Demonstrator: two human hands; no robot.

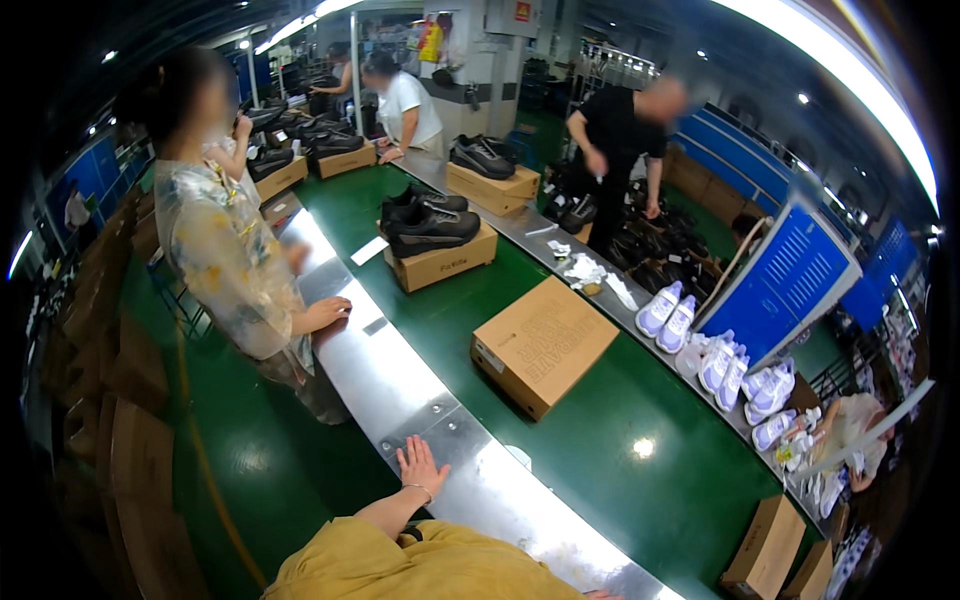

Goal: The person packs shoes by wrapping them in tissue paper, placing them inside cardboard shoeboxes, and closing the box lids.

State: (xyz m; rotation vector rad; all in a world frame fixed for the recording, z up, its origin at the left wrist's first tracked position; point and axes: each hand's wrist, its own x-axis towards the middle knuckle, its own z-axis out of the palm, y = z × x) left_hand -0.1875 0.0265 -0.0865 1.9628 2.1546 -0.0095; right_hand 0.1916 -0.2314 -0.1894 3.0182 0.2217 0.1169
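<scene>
My left hand (422, 466) lies flat on the metal edge (465, 455) of the line, fingers spread and nothing in them, a thin bracelet at its wrist. Only a sliver of my right hand (603, 595) shows at the lower edge, by the same metal rim; its fingers are mostly hidden. Beyond my hands, a closed brown shoebox (546, 340) sits on the green conveyor belt (570, 470). Farther up the belt, black sneakers (430, 222) rest on top of another brown box (443, 262), beside a white paper slip (369, 251).
At left a co-worker's hand (328, 312) rests on the metal edge. Purple-white sneakers (720, 365) and crumpled paper (585, 270) line the far ledge. More boxes (765, 550) stand at lower right. A blue cabinet (785, 285) and a person in black (620, 150) are beyond.
</scene>
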